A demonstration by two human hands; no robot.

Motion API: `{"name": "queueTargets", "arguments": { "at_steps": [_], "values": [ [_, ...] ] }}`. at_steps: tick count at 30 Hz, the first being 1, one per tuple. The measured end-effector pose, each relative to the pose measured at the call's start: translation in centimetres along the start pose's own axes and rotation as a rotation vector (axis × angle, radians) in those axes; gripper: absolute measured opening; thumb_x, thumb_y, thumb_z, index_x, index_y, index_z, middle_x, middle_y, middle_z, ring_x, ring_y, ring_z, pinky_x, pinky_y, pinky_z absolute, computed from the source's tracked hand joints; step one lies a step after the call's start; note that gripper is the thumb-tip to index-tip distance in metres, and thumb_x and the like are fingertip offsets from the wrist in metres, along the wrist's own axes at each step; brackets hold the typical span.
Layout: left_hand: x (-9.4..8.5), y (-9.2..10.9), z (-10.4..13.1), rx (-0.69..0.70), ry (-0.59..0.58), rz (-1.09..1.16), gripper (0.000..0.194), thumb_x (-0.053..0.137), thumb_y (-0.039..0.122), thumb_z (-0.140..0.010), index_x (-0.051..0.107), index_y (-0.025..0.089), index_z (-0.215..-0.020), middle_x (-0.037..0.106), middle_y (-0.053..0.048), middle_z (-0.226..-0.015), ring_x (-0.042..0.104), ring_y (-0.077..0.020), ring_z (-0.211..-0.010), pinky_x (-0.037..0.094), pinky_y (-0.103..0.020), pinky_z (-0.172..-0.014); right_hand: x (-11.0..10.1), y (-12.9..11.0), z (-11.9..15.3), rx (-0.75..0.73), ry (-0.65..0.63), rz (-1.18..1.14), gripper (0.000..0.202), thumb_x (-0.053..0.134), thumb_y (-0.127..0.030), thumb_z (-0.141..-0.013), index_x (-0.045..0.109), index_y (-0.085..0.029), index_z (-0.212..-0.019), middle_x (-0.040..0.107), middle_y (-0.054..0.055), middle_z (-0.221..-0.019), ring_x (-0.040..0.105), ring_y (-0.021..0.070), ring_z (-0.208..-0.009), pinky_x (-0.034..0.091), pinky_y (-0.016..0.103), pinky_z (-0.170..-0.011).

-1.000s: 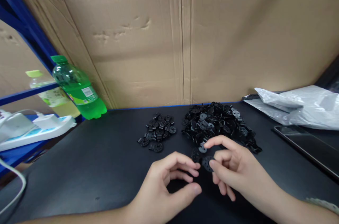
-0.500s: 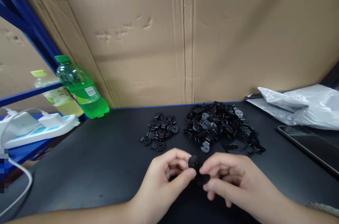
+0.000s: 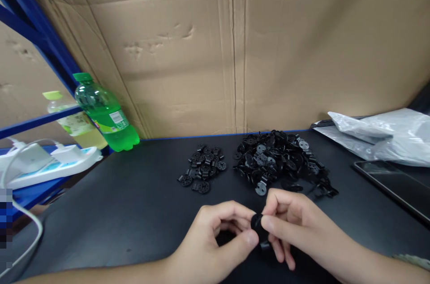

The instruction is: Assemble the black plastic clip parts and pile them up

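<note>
Between my two hands is a small black plastic clip (image 3: pixel 257 222) with round disc ends, partly hidden by the fingers. My left hand (image 3: pixel 218 234) pinches it from the left between thumb and fingertips. From the right, my right hand (image 3: pixel 295 225) grips it with thumb and index finger, its other fingers curled below. Beyond my hands lies a small pile of black clips (image 3: pixel 204 165) with holed discs. A larger heap of black disc-shaped clip pieces (image 3: pixel 275 158) lies to its right.
On the right are a dark tablet or phone (image 3: pixel 396 185) and grey plastic bags (image 3: pixel 386 134). A green soda bottle (image 3: pixel 114 122), a paler bottle (image 3: pixel 77 122) and a white power strip (image 3: pixel 74 163) stand at the left by a blue frame (image 3: pixel 43 37). Cardboard (image 3: pixel 168 73) walls the back.
The clip's two discs stood apart before; now they are close together, with my right thumb and index finger over them. My hands have moved slightly right.
</note>
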State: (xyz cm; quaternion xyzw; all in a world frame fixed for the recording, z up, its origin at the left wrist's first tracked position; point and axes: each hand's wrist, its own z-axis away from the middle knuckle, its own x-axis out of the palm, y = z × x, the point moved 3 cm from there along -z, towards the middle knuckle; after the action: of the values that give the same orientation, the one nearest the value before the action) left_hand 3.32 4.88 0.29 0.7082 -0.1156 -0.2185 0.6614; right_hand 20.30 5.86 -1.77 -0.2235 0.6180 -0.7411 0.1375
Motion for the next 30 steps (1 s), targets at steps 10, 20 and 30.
{"name": "queueTargets", "arguments": {
  "at_steps": [10, 20, 30],
  "values": [
    [0.15, -0.08, -0.12, -0.044, 0.026, -0.058, 0.016, 0.063, 0.022, -0.082, 0.073, 0.011, -0.084, 0.072, -0.006, -0.07, 0.067, -0.0164, -0.066, 0.054, -0.028, -0.069, 0.21, 0.0, -0.23, 0.049, -0.023, -0.013, 0.035, 0.078, -0.037, -0.075, 0.049, -0.019, -0.071, 0.057, -0.008, -0.053, 0.055, 0.006, -0.041, 0.043, 0.012, -0.036],
    [0.11, -0.44, -0.12, -0.084, 0.024, -0.007, 0.015, 0.064, 0.024, -0.081, 0.072, 0.011, -0.083, 0.068, -0.003, -0.066, 0.064, -0.0146, -0.062, 0.052, -0.028, -0.067, 0.2, 0.46, -0.12, 0.062, -0.042, -0.039, 0.035, 0.079, -0.039, -0.076, 0.051, -0.017, -0.071, 0.061, -0.005, -0.055, 0.055, 0.0053, -0.039, 0.044, 0.012, -0.036],
    [0.01, -0.25, -0.05, -0.137, 0.015, -0.007, 0.01, 0.066, 0.022, -0.079, 0.07, 0.012, -0.08, 0.066, -0.001, -0.062, 0.063, -0.0135, -0.059, 0.051, -0.026, -0.064, 0.59, 0.52, 0.25, 0.088, -0.035, -0.018, 0.045, 0.077, -0.053, -0.074, 0.049, -0.018, -0.069, 0.058, -0.006, -0.054, 0.053, 0.0038, -0.038, 0.04, 0.01, -0.035]
  ]
}}
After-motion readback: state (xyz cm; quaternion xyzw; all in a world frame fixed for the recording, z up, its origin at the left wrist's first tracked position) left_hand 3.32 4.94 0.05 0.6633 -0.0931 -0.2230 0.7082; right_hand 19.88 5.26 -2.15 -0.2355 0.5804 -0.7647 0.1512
